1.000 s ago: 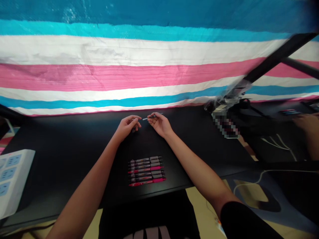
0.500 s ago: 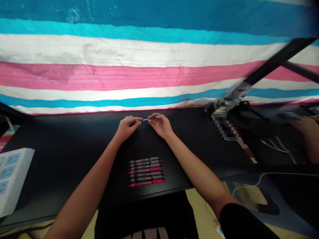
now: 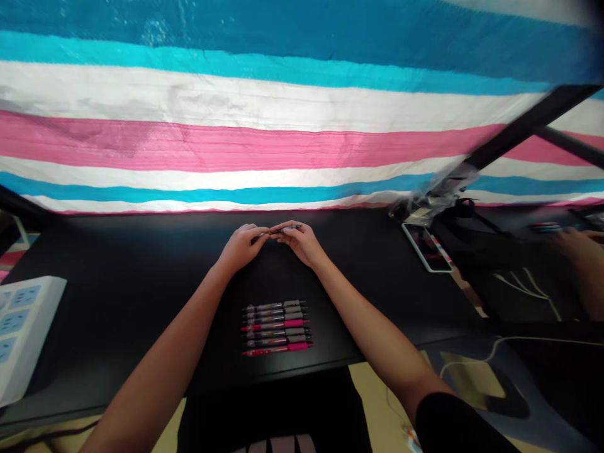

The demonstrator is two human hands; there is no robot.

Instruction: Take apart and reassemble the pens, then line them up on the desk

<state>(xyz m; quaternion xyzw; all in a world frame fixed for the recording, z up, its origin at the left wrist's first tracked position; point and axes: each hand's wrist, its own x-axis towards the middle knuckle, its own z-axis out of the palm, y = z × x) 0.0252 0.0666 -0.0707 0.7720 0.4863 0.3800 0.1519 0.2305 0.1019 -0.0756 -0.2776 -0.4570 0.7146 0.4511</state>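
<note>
My left hand [image 3: 241, 246] and my right hand [image 3: 301, 240] meet over the far middle of the black table, fingertips almost touching. Between them lies a thin dark pen [image 3: 293, 227], its end showing past my right fingers. Both hands pinch it, the left at its left end and the right along its body. Fingers cover most of the pen, so I cannot tell whether it is in one piece. Nearer to me, several pens [image 3: 296, 323] with grey or pink-red grips lie side by side in a neat stack of rows.
At the left edge stands a white power strip [image 3: 47, 314]. On the right are a phone [image 3: 428, 248], clear plastic wrapping [image 3: 441, 189] and white cables [image 3: 526, 286]. Another person's hand [image 3: 578, 248] is at the far right. A striped sheet [image 3: 283, 151] hangs behind the table.
My hands have come closer together, closing the gap where a thin silvery part of the pen showed before. The row of pens lies as it did.
</note>
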